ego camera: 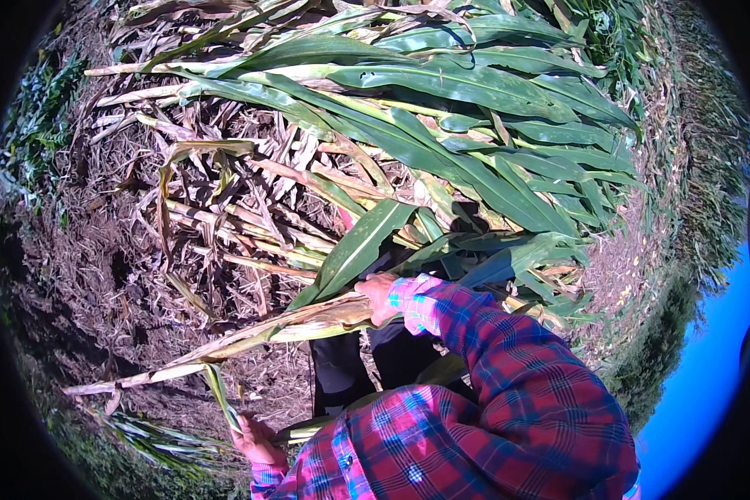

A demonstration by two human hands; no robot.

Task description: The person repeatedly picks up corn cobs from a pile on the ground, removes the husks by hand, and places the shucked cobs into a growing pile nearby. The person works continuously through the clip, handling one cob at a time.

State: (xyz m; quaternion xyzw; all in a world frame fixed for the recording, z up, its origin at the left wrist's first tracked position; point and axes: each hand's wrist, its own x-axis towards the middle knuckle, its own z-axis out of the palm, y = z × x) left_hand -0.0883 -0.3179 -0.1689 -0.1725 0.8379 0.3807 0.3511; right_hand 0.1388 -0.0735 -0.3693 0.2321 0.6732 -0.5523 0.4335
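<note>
My right hand [378, 299] grips a maize stalk [225, 347] wrapped in dry and pale green leaves, at the picture's centre. The stalk slants down to a bare end at the far left. Lower down, my left hand [259, 440] is closed on a narrow green leaf strip [220, 390], which runs up to that stalk. A broad green maize leaf [359, 247] rises just beyond my right hand. Cut maize stalks with long green leaves [450, 87] lie heaped across the upper picture. Sleeves of a plaid shirt cover my arms.
Dry stalks [250, 228] and withered leaves litter the brown soil [94, 262] at the left. My legs in dark trousers [340, 369] stand below the held stalk. Green growth [156, 440] borders the lower left; standing plants [712, 156] line the right edge beside blue sky.
</note>
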